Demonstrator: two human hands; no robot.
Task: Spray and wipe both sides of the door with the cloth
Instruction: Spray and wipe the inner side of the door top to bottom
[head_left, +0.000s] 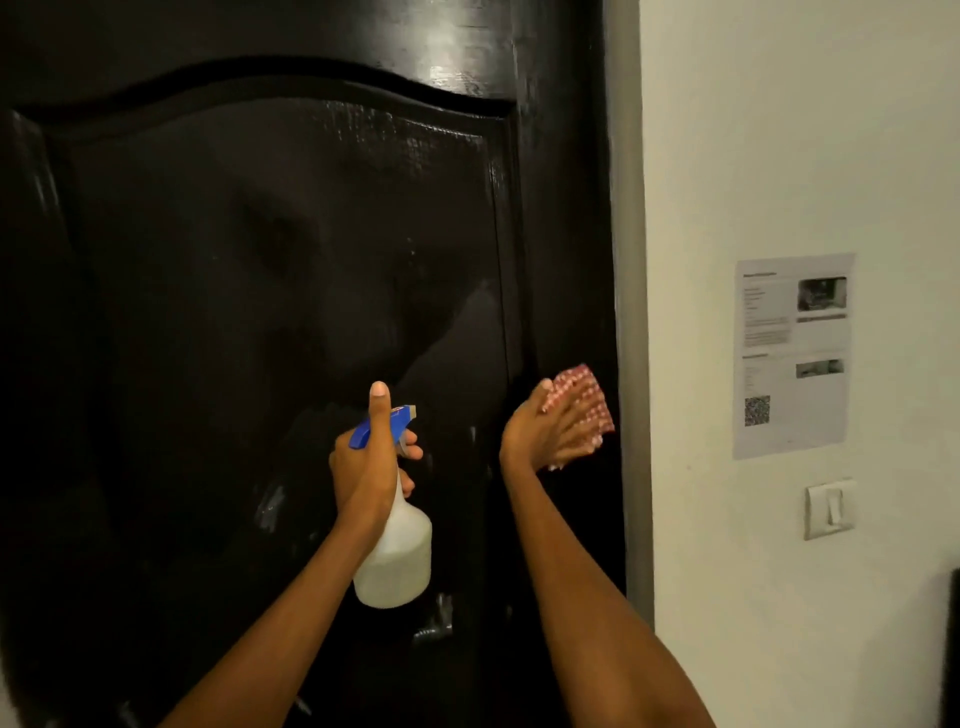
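Note:
A glossy black panelled door (270, 270) fills the left and middle of the view, with wet streaks low down. My left hand (366, 457) grips a white spray bottle (397, 556) by its blue trigger head, thumb raised, nozzle facing the door. My right hand (545, 431) presses a red-and-white checked cloth (584, 400) flat against the door's right stile, fingers straight over the cloth.
A grey door frame (631, 312) runs down beside the door's right edge. On the white wall (779, 130) to the right hang a printed paper sheet (792, 358) and, below it, a light switch (829, 509). A dark object (951, 649) shows at the far right edge.

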